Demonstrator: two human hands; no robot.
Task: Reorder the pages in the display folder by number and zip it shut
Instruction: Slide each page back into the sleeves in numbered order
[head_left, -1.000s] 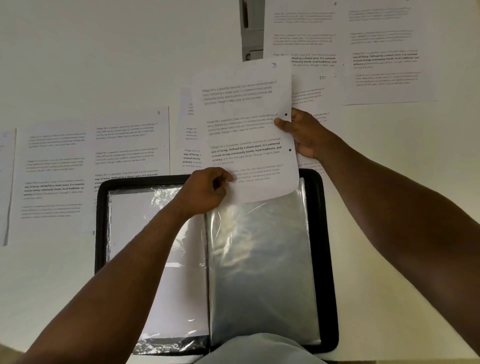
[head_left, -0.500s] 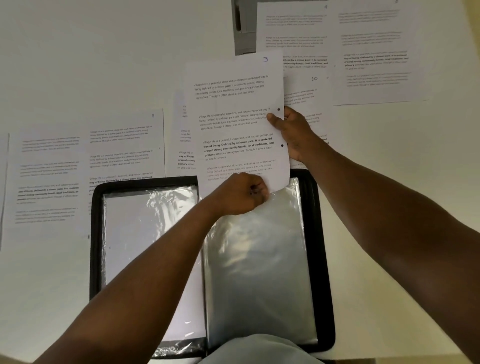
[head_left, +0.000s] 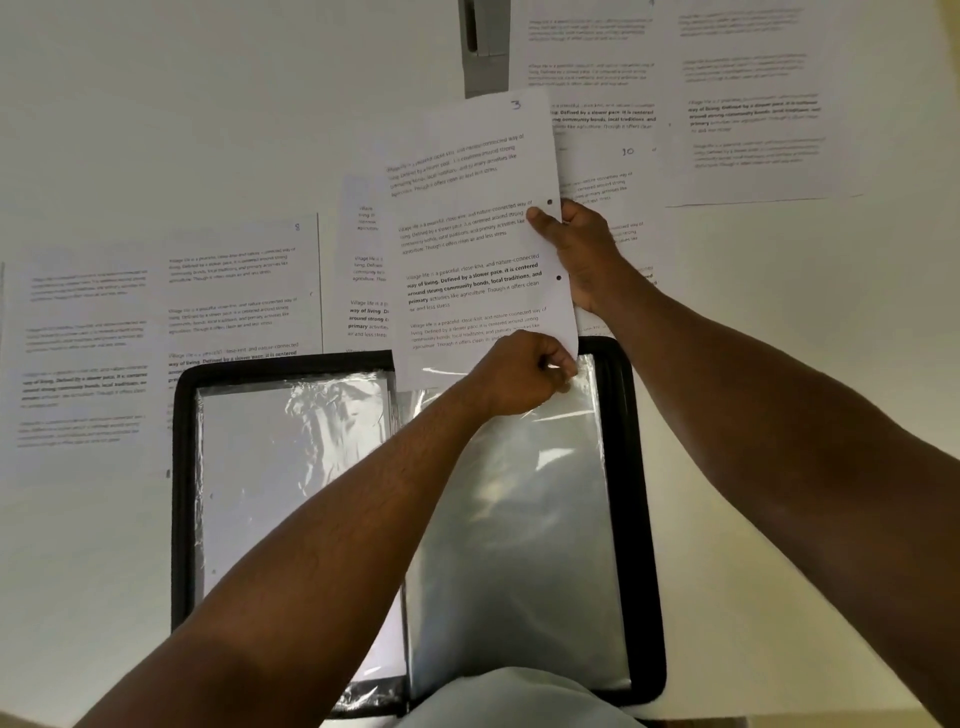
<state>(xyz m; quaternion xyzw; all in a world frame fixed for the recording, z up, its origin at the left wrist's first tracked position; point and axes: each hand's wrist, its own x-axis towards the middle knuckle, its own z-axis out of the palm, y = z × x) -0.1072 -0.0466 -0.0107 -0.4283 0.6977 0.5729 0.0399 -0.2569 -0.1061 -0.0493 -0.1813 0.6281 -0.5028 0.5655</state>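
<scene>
While the black folder (head_left: 644, 519) lies open flat on the white bench (head_left: 779, 415), right at the near edge, the page marked 3 (head_left: 467, 234) stands over its top right corner, lower edge meeting the mouth of the right-hand clear sleeve (head_left: 519, 545). Right hand (head_left: 576, 254) grips that page by its right edge, thumb on the printed face between the two punched holes, fingers behind the sheet. Left hand (head_left: 524, 374) reaches across the folder with fingers curled, pinching at the page's bottom right corner where the sleeve's top edge sits; whether it has the plastic, the paper or both, I cannot tell. The left-hand sleeve (head_left: 291, 467) shows a white sheet inside, crinkled and glinting. Loose pages are spread across the bench beyond the folder: the one marked 8 (head_left: 244, 291) to the left, partly under the folder's top edge, and the one marked 10 (head_left: 618, 161) just behind the right hand.
</scene>
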